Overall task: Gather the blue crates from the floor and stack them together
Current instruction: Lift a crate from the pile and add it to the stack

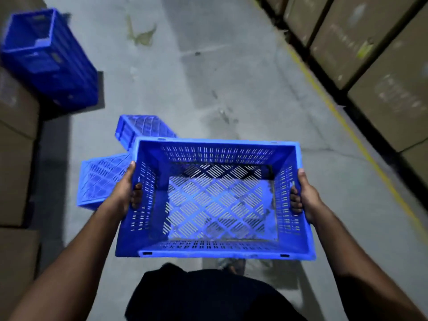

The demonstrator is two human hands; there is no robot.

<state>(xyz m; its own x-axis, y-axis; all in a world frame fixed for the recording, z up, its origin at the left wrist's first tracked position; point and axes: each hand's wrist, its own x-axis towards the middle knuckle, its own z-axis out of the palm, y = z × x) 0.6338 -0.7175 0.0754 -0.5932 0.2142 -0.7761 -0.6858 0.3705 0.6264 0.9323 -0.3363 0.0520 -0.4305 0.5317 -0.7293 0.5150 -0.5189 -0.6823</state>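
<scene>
Head camera view, looking down from a standing person: at the bottom centre, dark clothing, with two bare forearms reaching up the frame from the lower corners. Both hands carry an open-topped blue crate (pixel 215 198) in the centre, held level above the floor (pixel 208 77), its slotted base and walls visible from above. Left hand (pixel 126 193) has its grip clamped on the crate's left wall, fingers curled through the handle slot and thumb lying along the rim. Right hand (pixel 305 195) mirrors it on the right wall, fingers hooked through that side's slot. Just beyond and left of the carried crate, two more blue crates lie on the grey concrete floor: a nearer floor crate (pixel 102 179) at centre left, and a farther floor crate (pixel 143 127) partly hidden behind the held one. Farther off, in the upper left, a stack of blue crates (pixel 48 61) stands beside cardboard boxes (pixel 16 135). Along the right edge, a yellow floor line (pixel 361 144) runs past a row of large cartons (pixel 382 66).
</scene>
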